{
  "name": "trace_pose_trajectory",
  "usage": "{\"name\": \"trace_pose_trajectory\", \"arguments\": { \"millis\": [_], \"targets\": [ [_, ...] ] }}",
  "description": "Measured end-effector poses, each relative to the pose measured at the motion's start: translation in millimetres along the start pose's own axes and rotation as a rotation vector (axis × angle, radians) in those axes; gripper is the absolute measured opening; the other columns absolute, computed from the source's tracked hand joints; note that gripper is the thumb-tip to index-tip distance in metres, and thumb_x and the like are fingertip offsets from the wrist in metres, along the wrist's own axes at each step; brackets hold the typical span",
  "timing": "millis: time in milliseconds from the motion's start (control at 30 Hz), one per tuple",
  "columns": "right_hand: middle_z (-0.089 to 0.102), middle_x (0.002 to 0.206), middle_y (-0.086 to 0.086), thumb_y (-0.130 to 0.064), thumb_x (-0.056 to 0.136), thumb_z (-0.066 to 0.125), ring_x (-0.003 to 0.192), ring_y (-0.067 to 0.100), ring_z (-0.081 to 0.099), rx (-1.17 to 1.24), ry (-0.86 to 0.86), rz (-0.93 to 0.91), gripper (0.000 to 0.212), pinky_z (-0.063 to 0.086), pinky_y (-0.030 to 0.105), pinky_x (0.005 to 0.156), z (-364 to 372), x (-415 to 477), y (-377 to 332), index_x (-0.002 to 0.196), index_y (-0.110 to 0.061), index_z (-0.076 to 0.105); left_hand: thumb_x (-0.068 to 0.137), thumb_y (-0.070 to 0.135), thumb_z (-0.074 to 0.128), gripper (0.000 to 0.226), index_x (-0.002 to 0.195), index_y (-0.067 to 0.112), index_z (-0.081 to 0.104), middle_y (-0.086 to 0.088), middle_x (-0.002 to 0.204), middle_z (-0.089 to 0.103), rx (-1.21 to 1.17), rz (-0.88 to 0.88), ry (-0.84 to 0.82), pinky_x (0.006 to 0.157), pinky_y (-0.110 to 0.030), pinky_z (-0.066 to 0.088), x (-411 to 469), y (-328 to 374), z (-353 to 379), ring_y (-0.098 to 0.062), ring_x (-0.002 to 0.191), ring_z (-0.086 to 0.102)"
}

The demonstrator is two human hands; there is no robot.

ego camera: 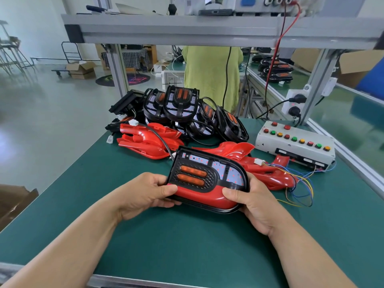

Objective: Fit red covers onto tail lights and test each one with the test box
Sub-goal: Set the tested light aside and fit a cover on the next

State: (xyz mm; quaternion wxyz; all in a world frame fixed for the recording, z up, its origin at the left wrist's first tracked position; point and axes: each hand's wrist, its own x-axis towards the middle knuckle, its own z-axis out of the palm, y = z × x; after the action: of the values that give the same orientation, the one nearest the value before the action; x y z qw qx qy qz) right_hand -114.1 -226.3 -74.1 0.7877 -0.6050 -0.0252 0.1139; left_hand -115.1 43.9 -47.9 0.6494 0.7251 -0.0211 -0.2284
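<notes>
Holding: both forearms reach in from the near edge and meet on one tail light (207,173), tilted face-up just above the green table (187,246).
Left hand (149,194): grips the light's left end, thumb pressed on the red cover (203,195), fingers curled beneath.
Right hand (253,202): wraps the rounded right end, thumb on the cover, fingers hidden behind.
Red cover: lies along the light's near edge; whether it is fully seated cannot be told.
Test box (295,142): on the table at right, well apart from both hands.
Spares: stacked tail lights (182,107) at the far edge, loose covers (145,140) just in front.
</notes>
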Motion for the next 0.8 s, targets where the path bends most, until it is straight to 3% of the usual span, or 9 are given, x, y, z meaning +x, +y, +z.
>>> {"name": "trace_pose_trajectory", "arguments": {
  "millis": [233, 500, 667, 800],
  "targets": [
    [0.073, 0.113, 0.012, -0.003, 0.055, 0.080, 0.098, 0.027, 0.072, -0.006, -0.005, -0.016, 0.077, 0.059, 0.030, 0.073, 0, 0, 1, 0.128, -0.010, 0.057, 0.092, 0.007, 0.064, 0.022, 0.110, -0.004, 0.067, -0.015, 0.099, 0.075, 0.005, -0.009, 0.086, 0.072, -0.024, 0.059, 3, 0, 6, -0.021, 0.085, 0.073],
    [0.073, 0.113, 0.013, -0.001, 0.057, 0.079, 0.103, 0.031, 0.071, -0.033, -0.021, -0.022, 0.074, 0.059, 0.034, 0.078, -3, 0, 0, 0.127, -0.009, 0.058, 0.092, 0.006, 0.066, 0.021, 0.110, -0.003, 0.067, -0.019, 0.102, 0.075, 0.043, -0.007, 0.154, 0.068, -0.024, 0.059, 4, -5, 9, -0.024, 0.078, 0.072],
    [0.073, 0.115, 0.010, -0.004, 0.061, 0.081, 0.103, 0.028, 0.071, -0.008, -0.062, 0.001, 0.072, 0.059, 0.030, 0.075, -7, 0, 0, 0.127, -0.015, 0.057, 0.089, 0.017, 0.068, 0.031, 0.114, 0.000, 0.066, -0.017, 0.109, 0.074, 0.017, -0.022, 0.069, 0.077, -0.025, 0.059, 5, -3, 4, -0.021, 0.086, 0.071],
    [0.072, 0.118, 0.009, -0.003, 0.063, 0.087, 0.106, 0.028, 0.070, -0.025, -0.081, 0.020, 0.073, 0.058, 0.032, 0.078, -8, 1, 1, 0.128, -0.019, 0.058, 0.070, 0.040, 0.083, 0.063, 0.115, -0.001, 0.067, -0.017, 0.111, 0.073, -0.020, 0.010, 0.005, 0.079, -0.025, 0.059, 2, -5, -1, -0.021, 0.091, 0.071]
  ]
}}
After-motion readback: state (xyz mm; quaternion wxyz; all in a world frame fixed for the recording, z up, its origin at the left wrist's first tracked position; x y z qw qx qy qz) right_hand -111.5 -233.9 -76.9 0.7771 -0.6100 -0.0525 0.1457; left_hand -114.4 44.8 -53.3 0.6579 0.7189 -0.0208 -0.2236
